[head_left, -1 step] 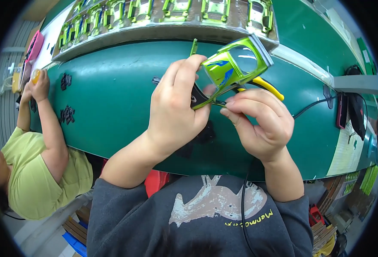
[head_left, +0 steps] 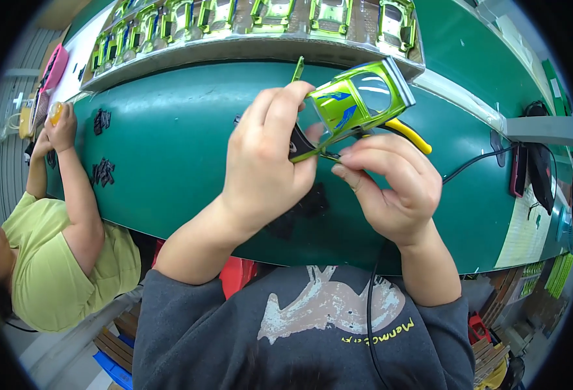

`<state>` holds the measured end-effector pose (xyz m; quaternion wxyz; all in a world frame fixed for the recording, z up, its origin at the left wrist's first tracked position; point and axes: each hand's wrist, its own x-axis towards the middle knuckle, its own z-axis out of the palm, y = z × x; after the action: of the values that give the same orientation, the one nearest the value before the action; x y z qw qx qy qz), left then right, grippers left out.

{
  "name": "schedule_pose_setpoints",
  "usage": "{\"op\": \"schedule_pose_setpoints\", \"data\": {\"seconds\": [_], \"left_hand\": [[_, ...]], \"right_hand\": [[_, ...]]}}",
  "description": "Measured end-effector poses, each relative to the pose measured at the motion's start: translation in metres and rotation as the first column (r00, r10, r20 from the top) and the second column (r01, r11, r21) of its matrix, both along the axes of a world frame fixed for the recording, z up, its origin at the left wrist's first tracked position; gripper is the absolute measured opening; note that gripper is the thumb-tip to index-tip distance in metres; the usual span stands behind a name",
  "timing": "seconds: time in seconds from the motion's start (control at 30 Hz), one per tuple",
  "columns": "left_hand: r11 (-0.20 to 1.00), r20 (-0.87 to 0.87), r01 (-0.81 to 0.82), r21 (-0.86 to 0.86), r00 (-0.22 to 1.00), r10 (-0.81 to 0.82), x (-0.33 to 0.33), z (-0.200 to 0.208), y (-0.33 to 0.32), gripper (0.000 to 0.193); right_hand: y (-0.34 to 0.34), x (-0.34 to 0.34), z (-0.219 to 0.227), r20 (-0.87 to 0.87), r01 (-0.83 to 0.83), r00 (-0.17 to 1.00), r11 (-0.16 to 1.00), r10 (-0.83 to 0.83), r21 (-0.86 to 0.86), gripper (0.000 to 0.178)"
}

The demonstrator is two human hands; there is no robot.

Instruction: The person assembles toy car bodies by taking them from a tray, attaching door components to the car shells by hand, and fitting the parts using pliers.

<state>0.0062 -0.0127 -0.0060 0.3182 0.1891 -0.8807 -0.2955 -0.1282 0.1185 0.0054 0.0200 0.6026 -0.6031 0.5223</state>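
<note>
A shiny green toy car body shell (head_left: 348, 107), with clear windows and blue markings, is tilted up above the table. My left hand (head_left: 267, 159) is closed around its left end, and that hand hides part of the shell. My right hand (head_left: 397, 175) is closed in a pinch at the shell's lower edge. A small dark piece (head_left: 330, 156) shows at the thumb and forefinger tips, too small to name. Behind the shell and just above my right hand lies a tool with yellow and black handles (head_left: 411, 135), partly hidden.
A tray (head_left: 247, 49) of several similar green shells stands along the back of the green table (head_left: 169, 156). Small piles of black parts (head_left: 103, 172) lie at the left. Over there, a co-worker's hands (head_left: 62, 133) hold something orange. A black cable (head_left: 471, 170) crosses the right side.
The shell has shifted very slightly right and down, and my right hand slightly left. Both hands keep their grip.
</note>
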Motion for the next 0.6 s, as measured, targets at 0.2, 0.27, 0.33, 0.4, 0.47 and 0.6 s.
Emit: {"op": "schedule_pose_setpoints", "data": {"seconds": [0.2, 0.27, 0.33, 0.4, 0.47, 0.6], "left_hand": [[0.92, -0.29, -0.393, 0.014, 0.878, 0.38, 0.015, 0.018, -0.052, 0.041], [0.911, -0.425, -0.384, 0.151, 0.806, 0.411, 0.02, 0.022, -0.062, 0.041], [0.908, -0.465, -0.393, 0.147, 0.782, 0.414, 0.023, 0.02, -0.066, 0.04], [0.92, -0.483, -0.371, 0.129, 0.787, 0.385, 0.019, 0.019, -0.066, 0.038], [0.923, -0.466, -0.374, 0.095, 0.802, 0.373, 0.015, 0.016, -0.065, 0.038], [0.935, -0.437, -0.355, 0.02, 0.838, 0.327, 0.012, 0.013, -0.062, 0.041]], "right_hand": [[-0.023, -0.004, 0.001, 0.261, -0.103, 0.965, 0.887, -0.02, 0.45, 0.025], [-0.049, 0.005, -0.012, 0.169, -0.147, 0.983, 0.829, 0.064, 0.539, 0.022], [-0.079, 0.024, -0.019, 0.149, -0.141, 0.987, 0.769, 0.061, 0.624, 0.026], [-0.102, 0.039, -0.023, 0.058, -0.048, 0.998, 0.782, 0.015, 0.622, 0.026], [-0.12, 0.047, -0.024, -0.067, 0.103, 0.995, 0.772, -0.078, 0.627, 0.024], [-0.135, 0.05, -0.02, -0.055, 0.044, 0.998, 0.68, -0.006, 0.732, 0.019]]}}
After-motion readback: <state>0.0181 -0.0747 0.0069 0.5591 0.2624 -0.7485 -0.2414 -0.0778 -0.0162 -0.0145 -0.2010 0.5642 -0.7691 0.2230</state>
